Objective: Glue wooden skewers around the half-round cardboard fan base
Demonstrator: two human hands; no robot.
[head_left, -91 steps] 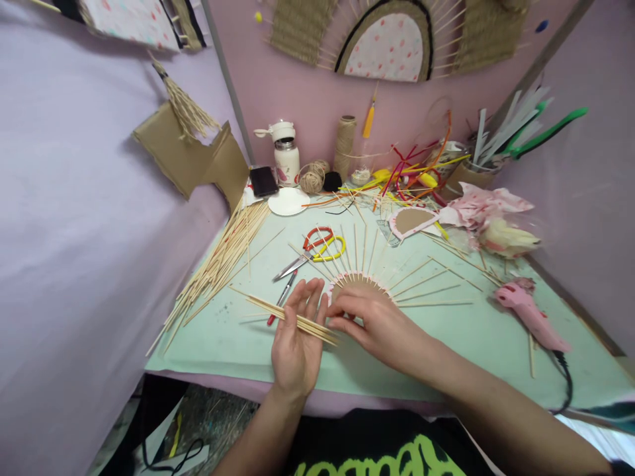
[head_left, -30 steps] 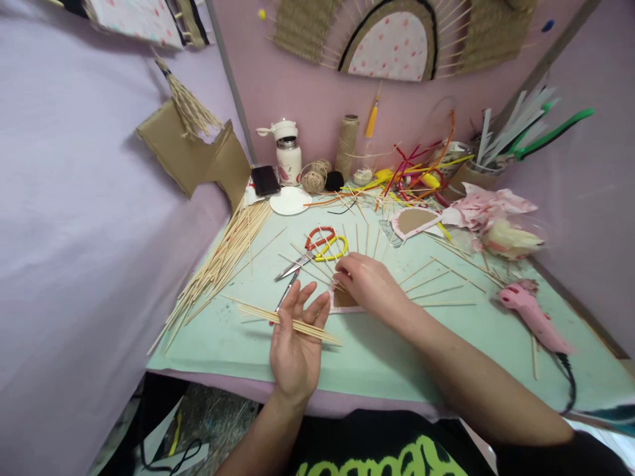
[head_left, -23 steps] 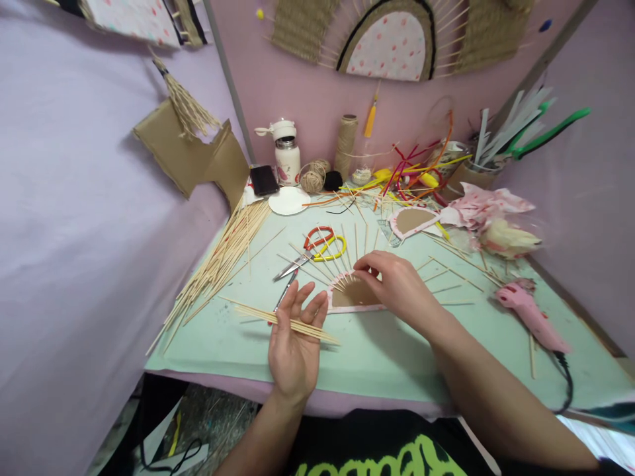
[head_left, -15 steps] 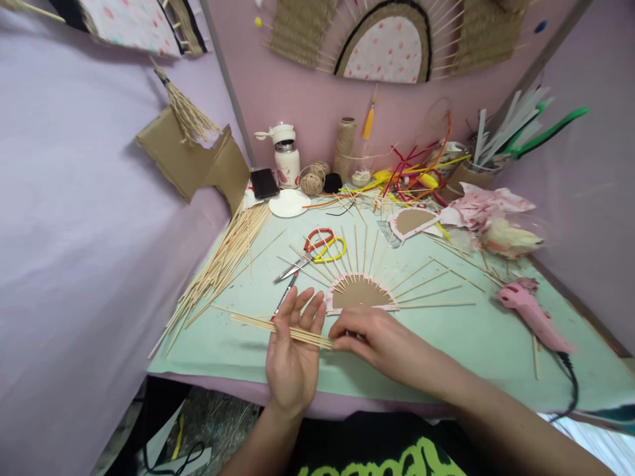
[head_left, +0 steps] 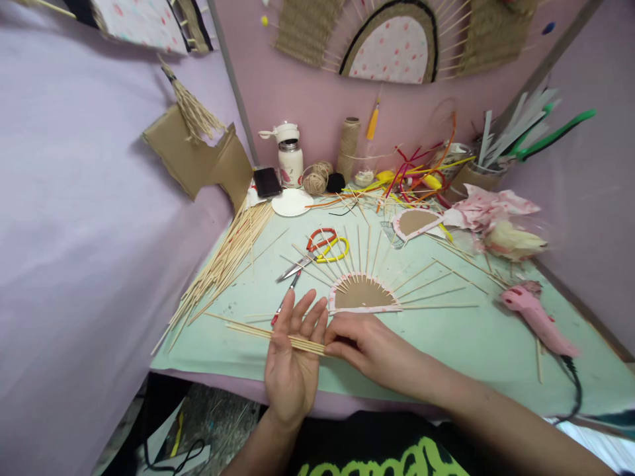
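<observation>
My left hand lies palm up at the table's near edge, fingers spread, with a small bundle of thin wooden skewers resting across it under the thumb. My right hand sits just to its right, fingertips pinched on the right end of that bundle. Beyond both hands lies a brown cardboard half-circle with skewers fanning out from its curved edge like rays.
A big pile of loose skewers lies at the left on the mint-green mat. Red and yellow scissors and a red pen lie behind my hands. A pink glue gun rests at right. Twine, a bottle and coloured strips crowd the back.
My right hand left the cardboard half-circle and came back toward me to the skewer bundle in my left hand, pinching its end. The left hand stayed put.
</observation>
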